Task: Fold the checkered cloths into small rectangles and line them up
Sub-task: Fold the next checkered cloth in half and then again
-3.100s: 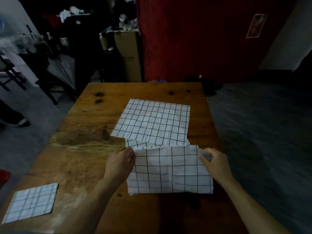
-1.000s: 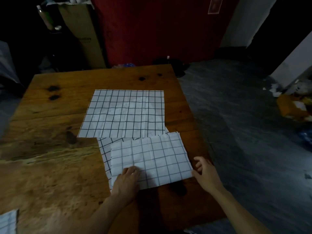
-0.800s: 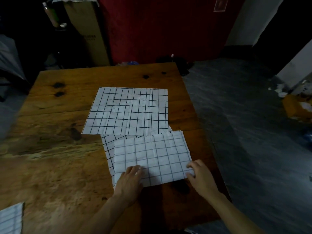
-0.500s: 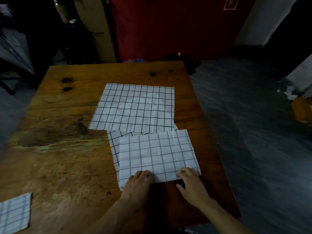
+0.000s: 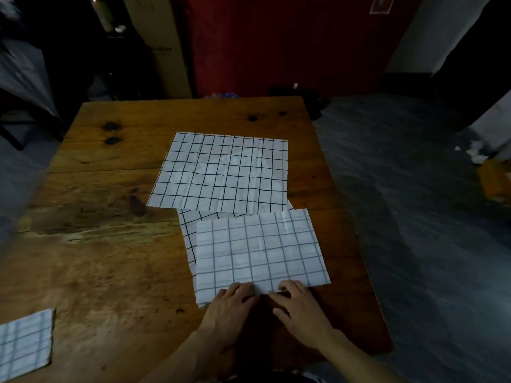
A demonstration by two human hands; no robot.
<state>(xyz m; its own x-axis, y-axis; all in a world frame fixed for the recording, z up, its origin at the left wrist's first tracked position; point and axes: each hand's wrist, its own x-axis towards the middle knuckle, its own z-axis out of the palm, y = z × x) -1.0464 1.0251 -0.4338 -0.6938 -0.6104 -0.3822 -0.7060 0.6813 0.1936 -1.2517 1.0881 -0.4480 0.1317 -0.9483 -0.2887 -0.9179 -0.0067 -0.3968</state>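
A white checkered cloth (image 5: 260, 250), folded in half into a wide rectangle, lies near the table's front right. My left hand (image 5: 232, 308) and my right hand (image 5: 298, 305) rest side by side on its near edge, fingers flat and pressing it down. Another checkered cloth (image 5: 186, 230) peeks out from under its left side. Farther back, an unfolded checkered cloth (image 5: 224, 172) lies flat. A small folded checkered cloth (image 5: 25, 344) sits at the table's front left corner.
The wooden table (image 5: 105, 244) has its right edge close to the folded cloth, with dark floor (image 5: 414, 217) beyond. A cardboard box (image 5: 160, 45) and a red wall (image 5: 276, 42) stand behind the table.
The cloth, held up by both hands earlier, now lies folded flat. My right hand has slid left along its near edge to meet my left hand at the middle.
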